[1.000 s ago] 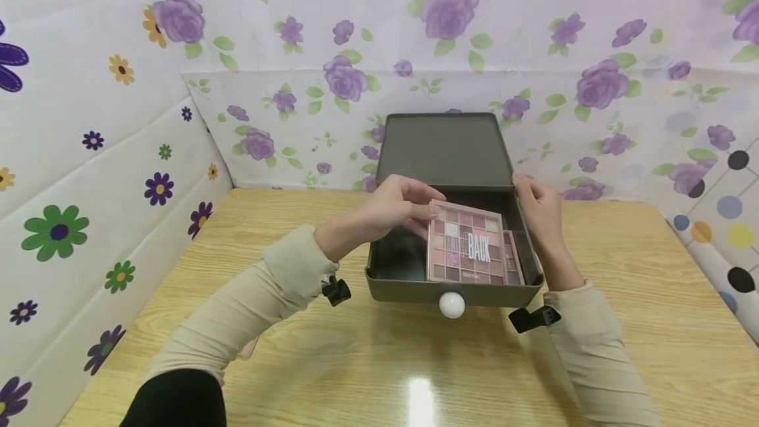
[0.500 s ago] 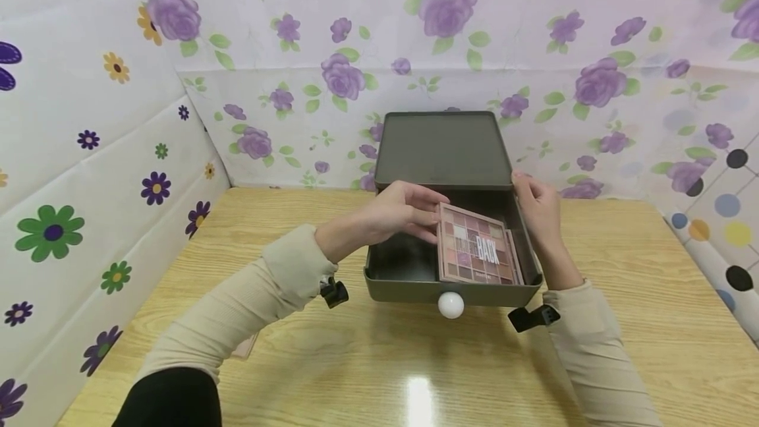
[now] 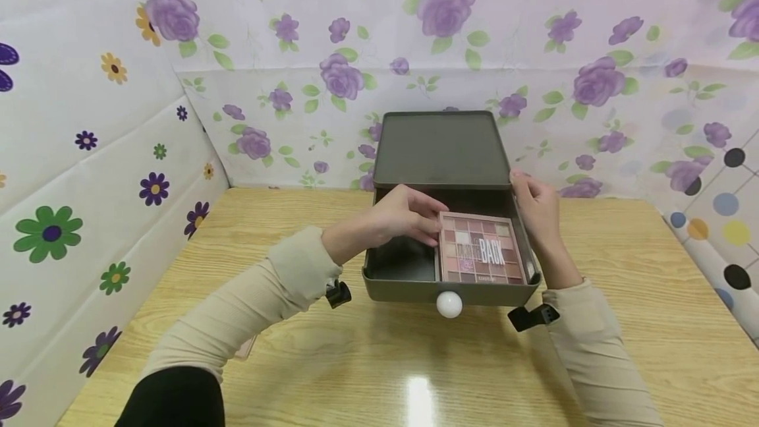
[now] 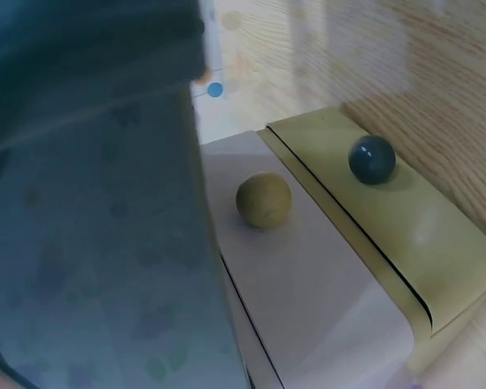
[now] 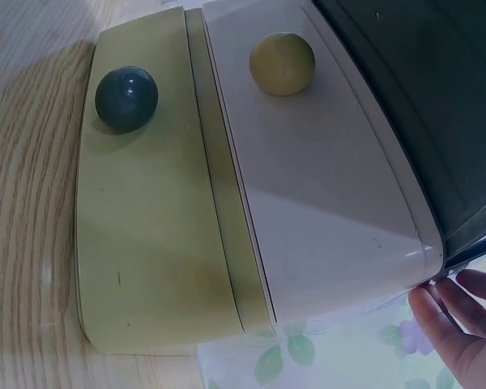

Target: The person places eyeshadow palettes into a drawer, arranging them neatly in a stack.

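A pink eyeshadow palette [image 3: 481,249] with a windowed lid lies in the right part of a pulled-out dark grey-green drawer [image 3: 409,290] with a white knob [image 3: 449,304]. My left hand [image 3: 403,218] reaches over the drawer's left side, its fingertips at the palette's left edge. Another thin edge shows beside the palette; most of what is under it is hidden. At the drawer unit's right side, my right hand [image 3: 538,213] touches the corner below the grey top [image 3: 439,147]. In the right wrist view, my right hand's fingers [image 5: 449,312] rest lightly against the unit's side.
Below the open drawer, the unit has a white drawer [image 5: 332,178] with a yellow knob [image 5: 282,63] and a yellow-green drawer [image 5: 150,235] with a dark knob [image 5: 126,98]. A pinkish flat item [image 3: 245,348] lies partly under my left sleeve. Flowered cloth [image 3: 273,111] hangs behind the wooden table [image 3: 332,361].
The palette, tilted in my left hand earlier, has moved right and now lies flatter in the drawer. My left thumb has come off its face. The right hand stays in place.
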`<action>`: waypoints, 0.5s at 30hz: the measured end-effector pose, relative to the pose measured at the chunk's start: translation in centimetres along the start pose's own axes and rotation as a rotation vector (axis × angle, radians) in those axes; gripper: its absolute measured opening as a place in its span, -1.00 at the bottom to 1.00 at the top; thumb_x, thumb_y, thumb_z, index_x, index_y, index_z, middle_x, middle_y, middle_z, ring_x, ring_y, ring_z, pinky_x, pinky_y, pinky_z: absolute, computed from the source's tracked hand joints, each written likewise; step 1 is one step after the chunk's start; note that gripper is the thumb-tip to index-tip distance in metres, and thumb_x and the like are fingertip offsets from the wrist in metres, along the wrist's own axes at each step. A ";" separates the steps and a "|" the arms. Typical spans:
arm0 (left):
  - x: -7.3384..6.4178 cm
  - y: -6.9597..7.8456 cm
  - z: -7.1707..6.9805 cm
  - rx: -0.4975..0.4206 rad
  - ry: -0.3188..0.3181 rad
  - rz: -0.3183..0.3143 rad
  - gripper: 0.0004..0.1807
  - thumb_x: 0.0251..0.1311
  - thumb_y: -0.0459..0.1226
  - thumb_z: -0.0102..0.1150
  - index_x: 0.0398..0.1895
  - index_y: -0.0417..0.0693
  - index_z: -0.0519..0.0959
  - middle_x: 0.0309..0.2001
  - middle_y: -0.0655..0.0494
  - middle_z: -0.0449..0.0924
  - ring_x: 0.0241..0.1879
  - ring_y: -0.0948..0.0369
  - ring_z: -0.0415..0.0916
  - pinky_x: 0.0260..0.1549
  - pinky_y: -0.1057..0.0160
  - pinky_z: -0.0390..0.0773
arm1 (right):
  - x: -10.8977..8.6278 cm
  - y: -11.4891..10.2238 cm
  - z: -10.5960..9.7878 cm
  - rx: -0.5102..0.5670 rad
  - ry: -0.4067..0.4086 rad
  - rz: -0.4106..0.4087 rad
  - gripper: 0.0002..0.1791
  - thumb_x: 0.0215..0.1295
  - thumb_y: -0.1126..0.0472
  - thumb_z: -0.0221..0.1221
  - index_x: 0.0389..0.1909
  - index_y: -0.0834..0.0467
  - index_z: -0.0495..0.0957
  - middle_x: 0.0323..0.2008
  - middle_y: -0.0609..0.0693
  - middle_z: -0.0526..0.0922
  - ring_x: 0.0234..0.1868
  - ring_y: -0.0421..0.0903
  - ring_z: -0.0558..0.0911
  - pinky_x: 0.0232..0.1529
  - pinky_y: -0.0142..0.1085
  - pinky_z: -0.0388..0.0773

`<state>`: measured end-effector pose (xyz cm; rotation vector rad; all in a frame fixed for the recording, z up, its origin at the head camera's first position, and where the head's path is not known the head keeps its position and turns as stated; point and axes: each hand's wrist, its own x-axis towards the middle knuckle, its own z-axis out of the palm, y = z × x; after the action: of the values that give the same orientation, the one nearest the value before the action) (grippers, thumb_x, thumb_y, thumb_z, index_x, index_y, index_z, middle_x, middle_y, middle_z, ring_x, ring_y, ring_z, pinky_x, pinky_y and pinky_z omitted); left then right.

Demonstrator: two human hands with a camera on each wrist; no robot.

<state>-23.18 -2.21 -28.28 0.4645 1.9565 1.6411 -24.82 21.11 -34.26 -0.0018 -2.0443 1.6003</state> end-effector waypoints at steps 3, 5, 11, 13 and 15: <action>0.0 -0.1 0.1 0.050 0.006 -0.005 -0.59 0.04 -0.61 0.09 0.03 -0.47 0.42 -0.27 -0.22 0.54 -0.53 0.14 0.56 -0.37 0.14 0.61 | 0.1 0.4 0.0 -0.007 0.007 -0.012 -0.51 0.26 0.08 0.08 -0.87 0.05 0.28 -0.78 -0.22 0.24 -0.65 -0.23 0.23 -0.62 -0.39 0.18; 0.0 -0.1 0.2 0.081 0.002 -0.014 -0.58 0.03 -0.62 0.10 0.04 -0.48 0.41 -0.27 -0.23 0.55 -0.53 0.14 0.56 -0.38 0.15 0.61 | 0.1 0.5 0.1 -0.010 0.011 -0.024 -0.51 0.26 0.08 0.08 -0.86 0.06 0.27 -0.79 -0.21 0.22 -0.65 -0.23 0.21 -0.62 -0.38 0.15; -0.1 0.0 0.2 0.134 -0.018 -0.036 -0.60 0.06 -0.60 0.05 0.04 -0.48 0.40 -0.31 -0.23 0.55 -0.47 0.12 0.55 -0.38 0.16 0.61 | 0.2 0.5 0.1 -0.014 0.009 -0.023 -0.51 0.26 0.08 0.08 -0.87 0.06 0.26 -0.79 -0.22 0.22 -0.65 -0.23 0.21 -0.63 -0.38 0.14; -0.2 0.1 0.2 0.144 -0.018 -0.025 -0.62 0.09 -0.58 0.04 0.04 -0.47 0.40 -0.31 -0.22 0.55 -0.46 0.11 0.56 -0.39 0.16 0.62 | 0.2 0.5 0.1 -0.014 0.010 -0.019 -0.51 0.26 0.08 0.08 -0.86 0.06 0.27 -0.79 -0.22 0.23 -0.65 -0.23 0.22 -0.63 -0.39 0.15; -0.5 0.2 0.1 0.161 -0.016 -0.003 -0.66 0.11 -0.55 0.05 0.01 -0.45 0.43 -0.30 -0.21 0.55 -0.46 0.10 0.56 -0.42 0.15 0.62 | 0.2 0.5 0.1 -0.015 0.010 -0.014 -0.51 0.26 0.07 0.07 -0.86 0.05 0.28 -0.79 -0.22 0.23 -0.65 -0.23 0.23 -0.63 -0.39 0.16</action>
<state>-22.76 -2.37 -27.99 0.5337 2.0852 1.4796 -25.19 21.27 -34.64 -0.0006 -2.0447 1.5730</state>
